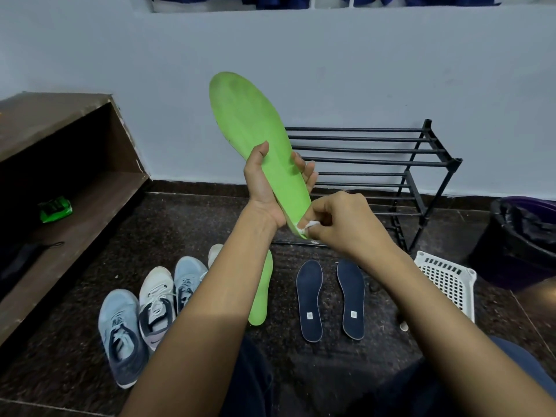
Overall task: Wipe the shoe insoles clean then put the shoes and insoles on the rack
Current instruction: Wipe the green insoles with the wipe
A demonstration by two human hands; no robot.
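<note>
My left hand (264,188) grips a green insole (246,115) around its lower half and holds it upright, toe end up. My right hand (340,224) pinches a small white wipe (307,225) against the insole's heel end. A second green insole (261,296) lies on the floor, partly hidden by my left forearm. Two dark blue insoles (310,299) (351,296) lie side by side to its right. Several shoes stand at lower left, among them a blue one (120,332), a white one (156,299) and another blue one (188,278). The black shoe rack (421,152) stands against the wall behind the insoles.
A brown wooden shelf unit (60,176) fills the left side, with a green packet (55,209) on its shelf. A white plastic basket (448,278) lies to the right of the rack, and a dark bin with a black liner (523,236) stands at far right.
</note>
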